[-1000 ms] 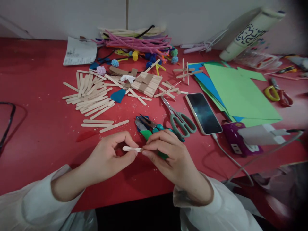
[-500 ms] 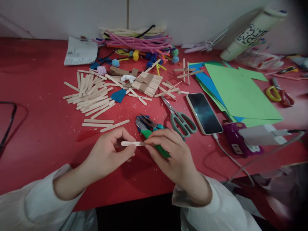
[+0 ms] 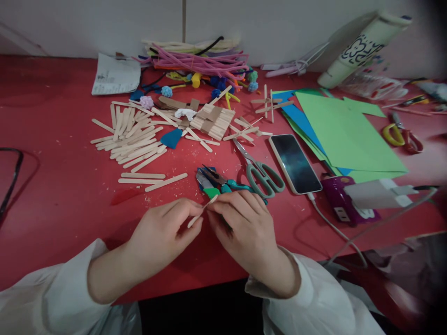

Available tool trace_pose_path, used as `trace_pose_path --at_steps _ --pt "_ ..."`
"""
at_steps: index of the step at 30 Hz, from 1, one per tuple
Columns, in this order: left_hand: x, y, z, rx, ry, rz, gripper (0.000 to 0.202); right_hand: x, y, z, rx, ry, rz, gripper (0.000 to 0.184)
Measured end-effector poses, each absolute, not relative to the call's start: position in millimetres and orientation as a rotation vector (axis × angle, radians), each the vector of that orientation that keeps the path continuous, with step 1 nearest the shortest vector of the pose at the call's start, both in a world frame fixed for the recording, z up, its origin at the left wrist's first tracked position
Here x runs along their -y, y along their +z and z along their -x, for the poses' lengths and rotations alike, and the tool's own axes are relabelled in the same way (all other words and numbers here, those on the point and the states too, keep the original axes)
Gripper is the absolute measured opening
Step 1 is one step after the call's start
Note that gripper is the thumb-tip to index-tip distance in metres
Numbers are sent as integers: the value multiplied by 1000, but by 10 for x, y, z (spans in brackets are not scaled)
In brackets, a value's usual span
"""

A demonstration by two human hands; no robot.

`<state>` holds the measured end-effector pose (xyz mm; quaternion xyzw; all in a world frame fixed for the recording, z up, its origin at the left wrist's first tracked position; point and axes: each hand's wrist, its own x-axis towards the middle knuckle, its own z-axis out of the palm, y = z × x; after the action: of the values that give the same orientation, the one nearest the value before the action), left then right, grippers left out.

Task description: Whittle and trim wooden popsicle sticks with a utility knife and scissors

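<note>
Left hand (image 3: 164, 235) pinches a stick (image 3: 210, 202) beside right hand (image 3: 246, 229) (grip unclear), pliers (image 3: 235, 183) and scissors (image 3: 255, 163) just beyond.

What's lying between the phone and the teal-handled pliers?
In the head view, the grey-green-handled scissors lie between the phone and the teal-handled pliers, blades pointing away from the person.

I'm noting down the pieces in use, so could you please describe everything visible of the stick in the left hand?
The stick is slim, pale and wooden-looking, its near end rounded. It slants, far end toward the right. The left hand pinches it between thumb and fingers, partly covering it, above the red table. The right hand is close beside it; contact is unclear.
</note>
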<state>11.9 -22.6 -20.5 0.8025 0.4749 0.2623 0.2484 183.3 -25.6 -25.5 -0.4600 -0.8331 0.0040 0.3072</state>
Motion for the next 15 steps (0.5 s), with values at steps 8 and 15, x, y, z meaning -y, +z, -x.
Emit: trace_pose_path --at_steps 8,15 --pt "252 -151 -105 -1260 713 -2342 16 288 -234 -1858 2300 -106 1177 15" --pt "282 -157 -93 -1176 756 -2384 17 266 -195 -1832 2230 -103 1137 12"
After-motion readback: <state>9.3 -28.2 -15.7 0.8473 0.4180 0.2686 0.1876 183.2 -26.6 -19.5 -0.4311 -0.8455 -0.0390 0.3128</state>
